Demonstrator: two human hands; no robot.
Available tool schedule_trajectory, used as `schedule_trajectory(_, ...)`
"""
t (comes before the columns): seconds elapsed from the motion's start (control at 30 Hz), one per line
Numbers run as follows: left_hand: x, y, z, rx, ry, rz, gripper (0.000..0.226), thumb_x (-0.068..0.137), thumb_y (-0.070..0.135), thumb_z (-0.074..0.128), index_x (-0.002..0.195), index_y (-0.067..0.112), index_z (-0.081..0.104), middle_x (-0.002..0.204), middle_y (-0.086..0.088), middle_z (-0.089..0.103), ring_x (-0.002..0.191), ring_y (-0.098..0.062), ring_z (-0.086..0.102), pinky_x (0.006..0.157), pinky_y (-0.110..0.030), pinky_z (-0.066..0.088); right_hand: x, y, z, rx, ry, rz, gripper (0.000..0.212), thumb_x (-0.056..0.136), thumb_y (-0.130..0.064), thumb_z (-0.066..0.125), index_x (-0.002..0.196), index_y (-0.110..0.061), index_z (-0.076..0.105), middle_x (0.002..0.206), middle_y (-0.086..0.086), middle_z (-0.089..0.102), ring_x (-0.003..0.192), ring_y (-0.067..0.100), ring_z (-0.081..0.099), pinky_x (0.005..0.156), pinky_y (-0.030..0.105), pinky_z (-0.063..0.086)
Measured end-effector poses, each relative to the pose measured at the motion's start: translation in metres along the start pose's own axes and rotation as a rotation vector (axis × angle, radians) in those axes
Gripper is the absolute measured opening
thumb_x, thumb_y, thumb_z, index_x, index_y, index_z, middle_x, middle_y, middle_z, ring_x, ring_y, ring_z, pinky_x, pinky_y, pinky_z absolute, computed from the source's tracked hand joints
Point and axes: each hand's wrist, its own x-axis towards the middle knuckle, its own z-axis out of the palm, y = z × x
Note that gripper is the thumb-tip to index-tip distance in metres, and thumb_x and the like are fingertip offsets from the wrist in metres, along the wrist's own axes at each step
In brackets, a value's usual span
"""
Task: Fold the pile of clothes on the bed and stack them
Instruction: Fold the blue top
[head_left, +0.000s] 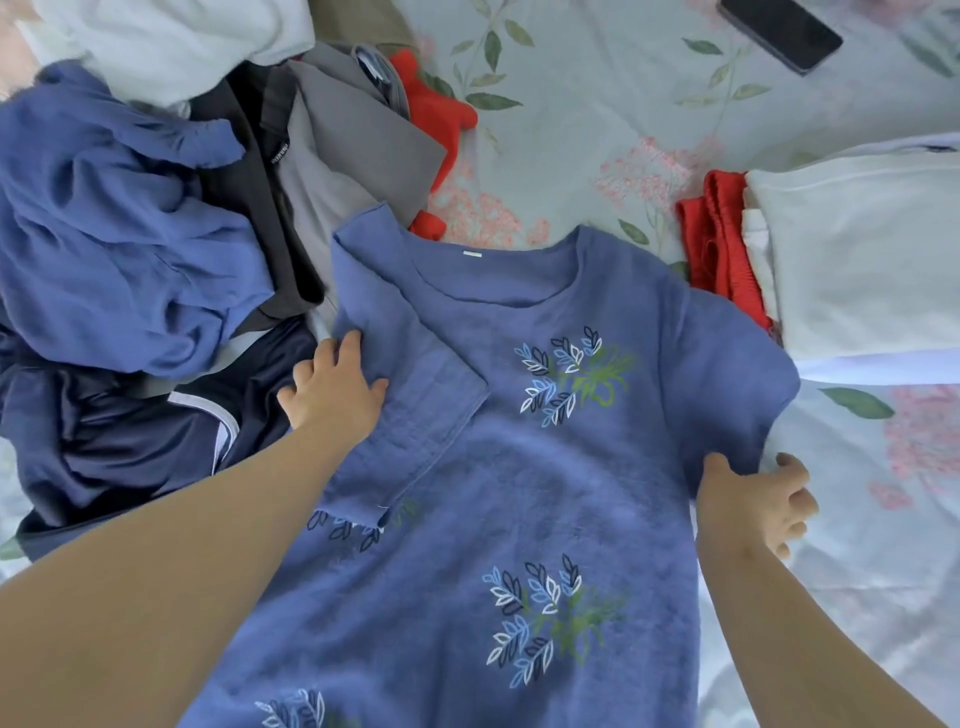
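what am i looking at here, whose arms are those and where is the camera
No machine here: a person wears one camera on the head, looking down at their own arms. A blue leaf-print top lies spread on the flowered bed sheet. The left hand presses flat on its folded-in sleeve; the right hand grips the edge of the other sleeve. Unfolded clothes are heaped at the left, folded red and white pieces sit at the right, and a phone lies at the top.

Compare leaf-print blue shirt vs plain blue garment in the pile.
The leaf-print shirt lies spread flat; the plain garment is crumpled. The shirt has one sleeve folded in under the left hand, with the right hand gripping its other sleeve; no hand touches the plain garment. Both are blue.
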Motion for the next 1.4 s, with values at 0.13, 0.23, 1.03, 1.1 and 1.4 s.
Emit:
schedule_trajectory(0.13,0.007,0.002,-0.003,0.144,-0.084,0.013,0.068,0.097,0.048,0.036,0.151,0.025,0.002,0.158,-0.003,0.004,0.137,-0.033,0.021,0.105,-0.050,0.026,0.010,0.006,-0.005,0.025,-0.142,0.013,0.048,0.083,-0.021,0.057,0.127,-0.017,0.037,0.107,0.013,0.058,0.100,0.039,0.052,0.091,0.048,0.044)
schedule_trajectory(0.23,-0.008,0.014,-0.001,0.040,0.095,0.017,0.068,0.096,0.040,0.044,0.151,0.023,0.007,0.157,-0.005,0.005,0.137,-0.032,0.020,0.105,-0.049,0.025,0.018,0.001,-0.013,0.182,-0.184,-0.042,0.008,0.087,-0.014,0.052,0.090,-0.008,0.048,0.072,0.007,0.049,0.062,0.027,0.042,0.055,0.029,0.038)
schedule_trajectory(1.03,-0.020,0.039,0.018,0.072,-0.094,0.408,0.080,0.089,0.062,0.042,0.149,0.039,-0.006,0.159,0.002,-0.008,0.146,-0.022,-0.005,0.117,-0.046,0.012,0.019,-0.018,-0.019,0.428,-0.343,0.150,0.013,0.080,-0.003,0.056,0.073,-0.009,0.047,0.067,0.006,0.045,0.057,0.019,0.038,0.052,0.026,0.033)
schedule_trajectory(1.1,-0.020,0.037,0.013,-0.048,-0.120,0.418,0.076,0.091,0.058,0.041,0.149,0.039,-0.005,0.159,0.004,-0.008,0.146,-0.020,-0.005,0.117,-0.045,0.010,0.012,-0.030,-0.026,0.412,-0.268,0.061,0.007,0.080,-0.009,0.056,0.082,-0.010,0.049,0.070,0.004,0.046,0.062,0.022,0.043,0.058,0.028,0.039)
schedule_trajectory(1.4,-0.023,0.027,-0.010,-0.581,-0.088,0.359,0.063,0.096,0.035,0.048,0.150,0.020,0.018,0.155,-0.001,0.019,0.143,-0.015,0.015,0.117,-0.035,0.017,-0.068,-0.048,0.010,-0.201,-0.769,-0.827,0.033,0.075,-0.030,0.073,0.103,-0.026,0.057,0.108,-0.010,0.052,0.099,0.012,0.050,0.088,0.029,0.040)
